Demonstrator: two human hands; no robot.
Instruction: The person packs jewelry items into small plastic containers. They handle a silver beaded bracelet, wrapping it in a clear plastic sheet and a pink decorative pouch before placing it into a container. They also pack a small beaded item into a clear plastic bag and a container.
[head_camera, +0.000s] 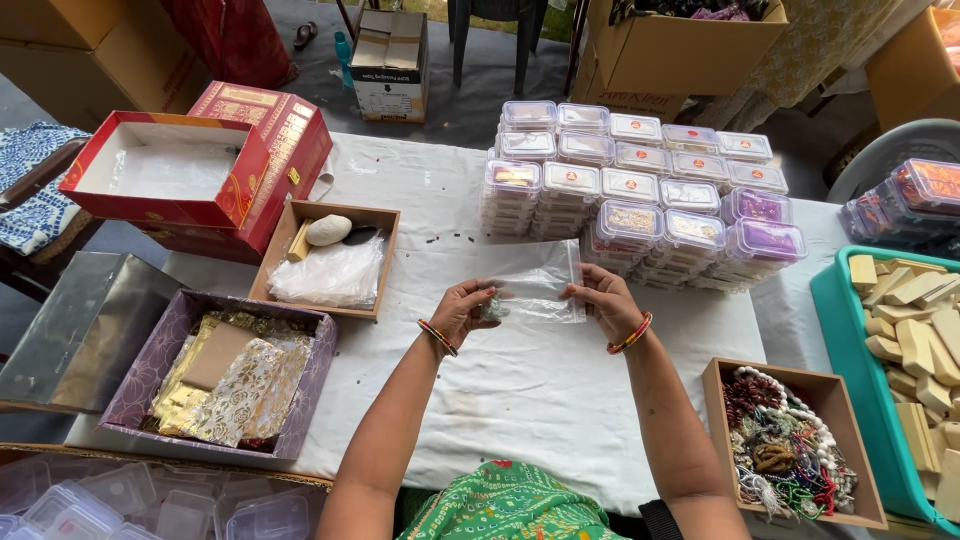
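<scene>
Over the white tablecloth (520, 390) both my hands hold a small clear plastic bag (540, 283). My left hand (462, 310) pinches the bag's left edge, and a small dark greenish item (492, 309) sits at its fingertips; I cannot tell whether it is inside the bag. My right hand (603, 297) grips the bag's right edge. Both wrists wear red and gold bangles.
Stacks of clear lidded boxes (640, 190) stand behind the hands. A wooden tray (335, 262) with a stone and plastic bags is at left, near red boxes (200, 170) and a purple box of gold pouches (225, 375). A bead tray (790, 445) and teal tray (905, 360) are at right.
</scene>
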